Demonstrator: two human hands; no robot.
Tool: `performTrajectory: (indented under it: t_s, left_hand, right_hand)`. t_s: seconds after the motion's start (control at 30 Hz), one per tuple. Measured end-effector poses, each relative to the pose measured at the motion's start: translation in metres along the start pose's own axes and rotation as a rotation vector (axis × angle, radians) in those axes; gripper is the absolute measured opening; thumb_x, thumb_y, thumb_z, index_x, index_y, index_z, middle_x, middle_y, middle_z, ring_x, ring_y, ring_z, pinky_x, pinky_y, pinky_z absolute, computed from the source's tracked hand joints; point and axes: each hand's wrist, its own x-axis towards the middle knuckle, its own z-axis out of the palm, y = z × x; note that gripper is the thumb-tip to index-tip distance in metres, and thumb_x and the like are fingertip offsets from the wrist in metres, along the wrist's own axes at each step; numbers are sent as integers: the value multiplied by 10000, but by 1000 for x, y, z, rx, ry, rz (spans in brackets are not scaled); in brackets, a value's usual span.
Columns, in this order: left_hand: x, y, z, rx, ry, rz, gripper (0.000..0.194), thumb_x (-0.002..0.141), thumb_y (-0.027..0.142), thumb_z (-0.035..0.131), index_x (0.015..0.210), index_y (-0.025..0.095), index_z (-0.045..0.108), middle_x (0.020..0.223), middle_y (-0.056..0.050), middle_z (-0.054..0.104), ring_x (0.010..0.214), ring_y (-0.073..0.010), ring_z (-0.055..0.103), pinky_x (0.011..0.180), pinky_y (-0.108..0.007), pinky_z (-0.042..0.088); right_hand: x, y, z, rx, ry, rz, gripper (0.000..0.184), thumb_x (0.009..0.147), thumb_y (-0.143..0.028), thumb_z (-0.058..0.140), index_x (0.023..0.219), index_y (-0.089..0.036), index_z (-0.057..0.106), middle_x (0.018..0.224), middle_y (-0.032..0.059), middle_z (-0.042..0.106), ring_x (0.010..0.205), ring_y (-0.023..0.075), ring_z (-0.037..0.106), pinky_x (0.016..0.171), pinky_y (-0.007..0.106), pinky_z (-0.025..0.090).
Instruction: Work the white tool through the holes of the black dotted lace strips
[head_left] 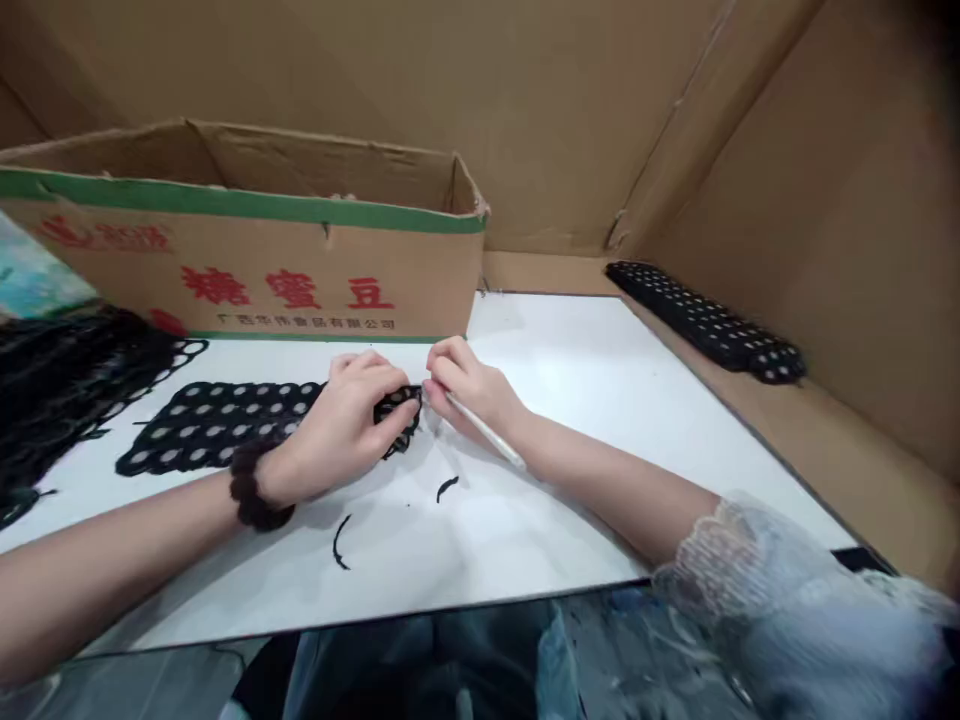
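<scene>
A black openwork strip point(217, 425) with rows of round holes lies flat on the white board. My left hand point(352, 420), with a dark scrunchie at the wrist, rests over its right part, thumb and fingers closed around the end piece. My right hand point(472, 390) is at that same end, fingers pinched around a slim white pen-like tool point(487, 432). The tool's back end points down to the right; its tip is hidden by my fingers. Two short black thread scraps point(341, 543) lie on the board in front of my hands.
Behind the strip stands an open cardboard box point(315, 270) with green edging and red lettering. A heap of black openwork pieces point(67, 390) is at the left. Another black holed piece point(705, 320) lies on the cardboard ledge at right. Cardboard walls enclose the white board point(600, 400).
</scene>
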Motion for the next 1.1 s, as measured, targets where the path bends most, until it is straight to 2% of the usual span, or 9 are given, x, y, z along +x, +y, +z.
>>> performTrajectory:
  t_s: [0.23, 0.4, 0.5, 0.63, 0.77, 0.83, 0.9, 1.0, 1.1]
  left_hand:
    - [1, 0, -1, -66, -14, -28, 210, 845, 260, 430, 652, 176, 425, 674, 0, 471, 729, -161, 445, 725, -306, 340]
    - [6, -7, -3, -64, -4, -63, 248, 848, 333, 435, 654, 181, 424, 643, 7, 448, 682, -161, 425, 649, -288, 329]
    - [7, -10, -2, -67, -13, -77, 255, 852, 362, 430, 675, 180, 447, 663, 3, 470, 712, -168, 425, 669, -290, 331]
    - [7, -16, 2, -67, -36, -61, 226, 862, 352, 420, 729, 177, 472, 768, -12, 513, 792, -176, 442, 761, -312, 338]
    - [8, -23, 5, -41, -37, -34, 220, 865, 366, 414, 822, 173, 513, 869, -38, 540, 874, -196, 451, 817, -342, 338]
    - [8, -26, 6, -41, -43, -41, 232, 861, 382, 417, 832, 174, 516, 887, -44, 545, 889, -203, 455, 816, -346, 349]
    - [8, -28, 6, -42, -46, -44, 239, 857, 395, 420, 835, 176, 515, 896, -47, 548, 898, -208, 460, 811, -349, 361]
    - [6, -27, 5, -54, -27, -22, 230, 853, 391, 425, 861, 179, 515, 948, -59, 544, 949, -218, 464, 835, -357, 375]
    - [5, -24, 1, -128, 22, 33, 257, 841, 374, 450, 1014, 192, 504, 1172, -83, 480, 1116, -233, 413, 934, -370, 356]
  right_hand:
    - [0, -2, 1, -121, 43, 53, 256, 905, -269, 279, 836, -156, 498, 919, 77, 566, 754, 131, 534, 487, 235, 297]
    - [-2, -1, -1, -173, 172, -5, 285, 906, -254, 270, 756, -163, 495, 767, 56, 578, 700, 132, 515, 522, 249, 297]
    - [-5, 0, -1, -75, 215, -15, 273, 894, -236, 292, 702, -168, 474, 698, 41, 553, 661, 127, 490, 556, 250, 325]
    - [-9, -1, -4, 216, 190, 38, 235, 882, -250, 336, 698, -171, 459, 679, 14, 517, 633, 105, 468, 583, 230, 362]
    - [-9, 12, -11, 345, 257, 196, 268, 895, -313, 329, 683, -181, 427, 631, -7, 482, 572, 91, 450, 548, 219, 360]
    - [-7, 28, -15, 250, 333, 303, 284, 897, -369, 319, 702, -189, 418, 611, -11, 470, 548, 98, 440, 526, 225, 340]
    - [-6, 48, -19, 75, 323, 357, 256, 875, -418, 368, 782, -191, 441, 585, -23, 466, 496, 100, 414, 505, 234, 304]
    - [-6, 76, -25, -198, 244, 346, 218, 871, -379, 393, 890, -175, 467, 574, -20, 487, 477, 108, 414, 505, 240, 275]
    - [-8, 95, -28, -381, 157, 283, 167, 885, -289, 374, 923, -175, 490, 675, 17, 557, 593, 136, 484, 528, 244, 267]
